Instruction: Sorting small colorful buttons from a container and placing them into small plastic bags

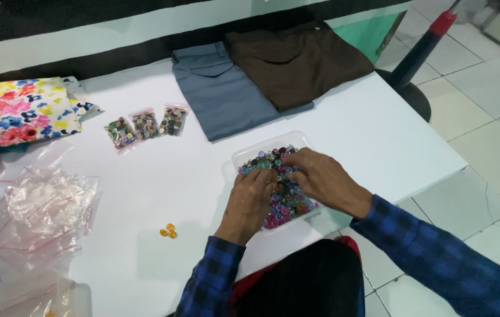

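A clear plastic tray (pixel 244 157) full of mixed coloured buttons (pixel 264 161) sits on the white table (pixel 162 176). Both of my hands are down in the tray. My left hand (pixel 250 199) rests over its near left side, fingers curled into the buttons. My right hand (pixel 323 179) covers the right side, fingertips pinching among the buttons. Whether either hand holds a button is hidden. Two or three small orange buttons (pixel 169 231) lie loose on the table, left of my left arm.
Three small zip bags of buttons (pixel 146 125) lie in a row behind. Folded grey trousers (pixel 223 94) and brown trousers (pixel 297 61) are at the back. Floral cloth (pixel 21 111) and a heap of empty clear zip bags (pixel 33 217) lie left. The table edge runs right.
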